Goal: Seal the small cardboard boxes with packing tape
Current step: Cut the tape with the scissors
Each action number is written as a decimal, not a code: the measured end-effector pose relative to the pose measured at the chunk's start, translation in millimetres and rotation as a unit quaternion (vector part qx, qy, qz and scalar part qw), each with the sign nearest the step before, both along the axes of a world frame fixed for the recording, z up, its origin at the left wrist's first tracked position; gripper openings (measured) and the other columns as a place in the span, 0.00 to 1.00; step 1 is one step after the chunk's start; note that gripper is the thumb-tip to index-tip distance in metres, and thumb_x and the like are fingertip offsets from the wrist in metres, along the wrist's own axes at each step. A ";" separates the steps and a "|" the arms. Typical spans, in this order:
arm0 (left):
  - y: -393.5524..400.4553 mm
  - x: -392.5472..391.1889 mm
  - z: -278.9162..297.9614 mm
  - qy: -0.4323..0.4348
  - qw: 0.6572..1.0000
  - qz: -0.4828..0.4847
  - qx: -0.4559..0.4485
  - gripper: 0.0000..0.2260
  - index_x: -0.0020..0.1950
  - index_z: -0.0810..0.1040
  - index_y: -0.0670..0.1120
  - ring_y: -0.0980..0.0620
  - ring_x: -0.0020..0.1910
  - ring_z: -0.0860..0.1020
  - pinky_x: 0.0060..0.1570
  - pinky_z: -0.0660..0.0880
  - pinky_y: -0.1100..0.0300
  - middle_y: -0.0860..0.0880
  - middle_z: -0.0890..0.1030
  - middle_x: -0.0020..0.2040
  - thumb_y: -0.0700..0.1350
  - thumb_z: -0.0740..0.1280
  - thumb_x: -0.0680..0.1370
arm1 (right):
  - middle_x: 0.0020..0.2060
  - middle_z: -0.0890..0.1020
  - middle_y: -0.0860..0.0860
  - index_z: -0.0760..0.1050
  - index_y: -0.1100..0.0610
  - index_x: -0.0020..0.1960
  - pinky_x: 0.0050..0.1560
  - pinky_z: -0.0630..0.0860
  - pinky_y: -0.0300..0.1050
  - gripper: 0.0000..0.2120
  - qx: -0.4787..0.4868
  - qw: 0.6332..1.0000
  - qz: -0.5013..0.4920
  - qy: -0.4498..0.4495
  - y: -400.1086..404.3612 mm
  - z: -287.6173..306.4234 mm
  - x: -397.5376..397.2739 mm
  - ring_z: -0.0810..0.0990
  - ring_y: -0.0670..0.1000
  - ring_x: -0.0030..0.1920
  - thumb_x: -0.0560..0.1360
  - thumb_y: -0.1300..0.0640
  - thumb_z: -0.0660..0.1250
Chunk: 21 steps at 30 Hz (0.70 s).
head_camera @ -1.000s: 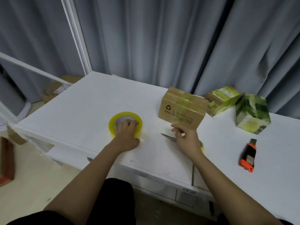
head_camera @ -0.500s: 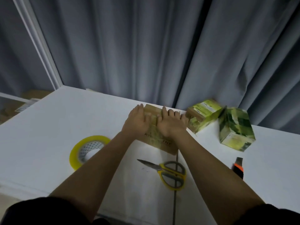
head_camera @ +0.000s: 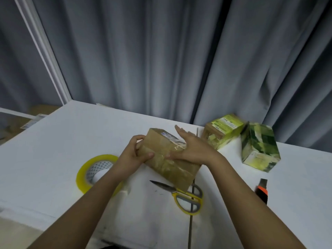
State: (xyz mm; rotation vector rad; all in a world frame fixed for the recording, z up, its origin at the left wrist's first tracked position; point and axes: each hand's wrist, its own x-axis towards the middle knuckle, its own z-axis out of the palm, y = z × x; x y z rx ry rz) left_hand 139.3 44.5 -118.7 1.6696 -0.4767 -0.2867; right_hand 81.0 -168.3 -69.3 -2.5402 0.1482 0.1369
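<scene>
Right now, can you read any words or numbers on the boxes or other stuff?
None can be read.
Brown box: small label near its top, too blurred.
Green-labelled box: print on its label, too small.
Green patterned box: print near its bottom, too blurred.

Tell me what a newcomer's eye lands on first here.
First, the brown cardboard box at the middle of the white table, held between both hands: the left hand grips its left end while the right hand lies flat on its taped top. Next, the yellow tape roll lying left of it and the yellow-handled scissors just in front.
</scene>
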 end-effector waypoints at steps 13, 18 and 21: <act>23.6 -16.4 -13.6 0.042 0.999 -0.003 -0.030 0.20 0.62 0.65 0.44 0.54 0.51 0.81 0.46 0.78 0.63 0.45 0.81 0.58 0.30 0.66 0.75 | 0.72 0.67 0.45 0.61 0.40 0.74 0.69 0.66 0.49 0.40 0.028 0.997 -0.054 -0.039 12.3 2.8 -32.9 0.66 0.50 0.71 0.65 0.25 0.62; 4.0 -0.7 -5.1 -0.065 0.981 0.112 0.144 0.22 0.68 0.66 0.46 0.46 0.61 0.73 0.62 0.70 0.54 0.44 0.70 0.65 0.38 0.69 0.76 | 0.58 0.78 0.48 0.67 0.53 0.71 0.50 0.70 0.30 0.30 0.187 0.972 -0.143 -0.017 -5.9 -23.0 -30.7 0.78 0.46 0.55 0.74 0.41 0.67; -20.7 7.1 -3.1 0.023 0.958 0.222 0.182 0.21 0.67 0.64 0.45 0.36 0.54 0.74 0.58 0.72 0.47 0.38 0.64 0.63 0.40 0.66 0.76 | 0.53 0.82 0.52 0.73 0.57 0.62 0.47 0.77 0.37 0.17 0.242 0.942 -0.196 -0.127 3.9 -35.4 -14.8 0.81 0.47 0.47 0.75 0.52 0.69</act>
